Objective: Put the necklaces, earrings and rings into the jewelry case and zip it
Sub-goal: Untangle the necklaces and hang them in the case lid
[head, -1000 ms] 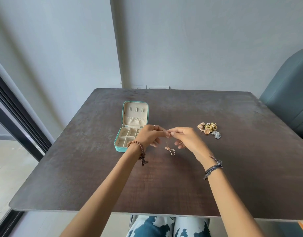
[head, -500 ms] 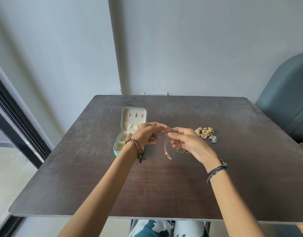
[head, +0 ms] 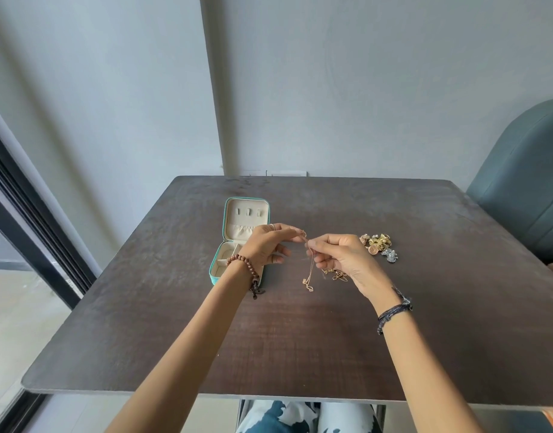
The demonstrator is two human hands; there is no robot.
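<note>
Both hands pinched the thin gold necklace (head: 309, 270) at its top, left hand (head: 266, 245) and right hand (head: 340, 257) nearly touching. The chain hung straight down above the desk (head: 300, 339); the open jewelry case (head: 237, 242) lay just left, nearest the left hand.

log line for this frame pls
both hands pinch necklace above table | jewelry case open | jewelry pile right

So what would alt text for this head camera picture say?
Both hands, left hand and right hand, pinch a thin necklace that dangles over a dark table. An open jewelry case lies to the left, a jewelry pile to the right.
</note>
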